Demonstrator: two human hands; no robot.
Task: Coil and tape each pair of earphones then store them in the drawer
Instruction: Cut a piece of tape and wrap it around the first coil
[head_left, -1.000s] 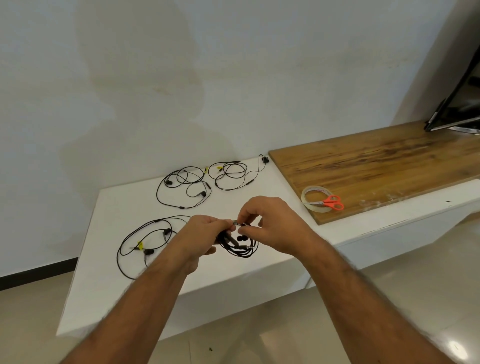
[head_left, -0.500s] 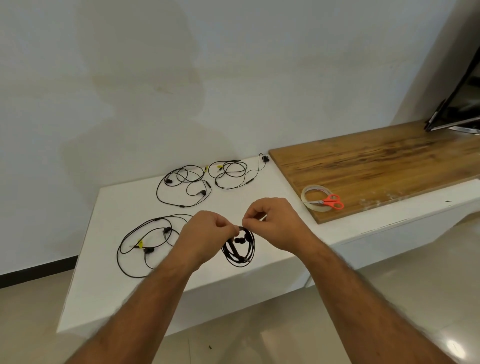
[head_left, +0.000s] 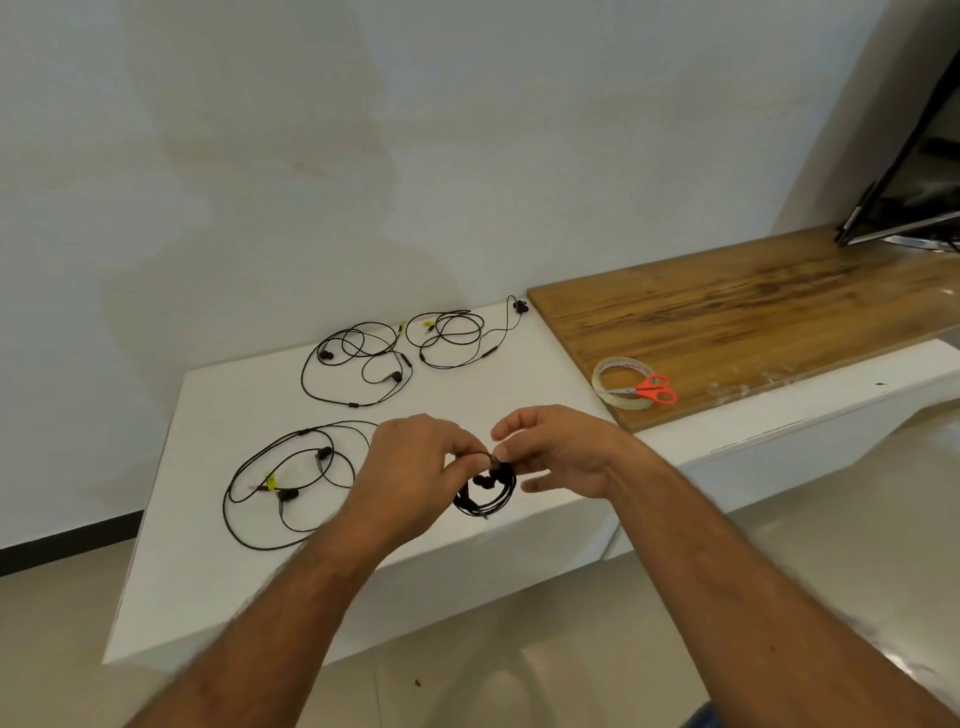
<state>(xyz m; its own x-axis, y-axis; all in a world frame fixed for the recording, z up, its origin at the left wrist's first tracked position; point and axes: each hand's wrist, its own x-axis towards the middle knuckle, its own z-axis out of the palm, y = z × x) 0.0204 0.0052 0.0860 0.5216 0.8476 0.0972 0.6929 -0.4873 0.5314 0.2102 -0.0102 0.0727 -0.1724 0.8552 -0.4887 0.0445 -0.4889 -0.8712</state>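
One coiled pair of earphones (head_left: 485, 491), pinched at its top by left hand (head_left: 410, 475) and right hand (head_left: 558, 452) above the white table (head_left: 218, 545), untaped; three loose pairs (head_left: 291, 483) remained; tape roll (head_left: 621, 383) untouched; drawer unseen.

Wooden board (head_left: 753, 317), dark monitor (head_left: 914, 208)

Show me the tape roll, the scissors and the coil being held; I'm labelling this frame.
tape roll (head_left: 604, 370): head view, left side of the clear ring.
scissors (head_left: 655, 389): head view, orange handles.
coiled earphones (head_left: 485, 501): head view, lower loop of the black bundle between the hands.
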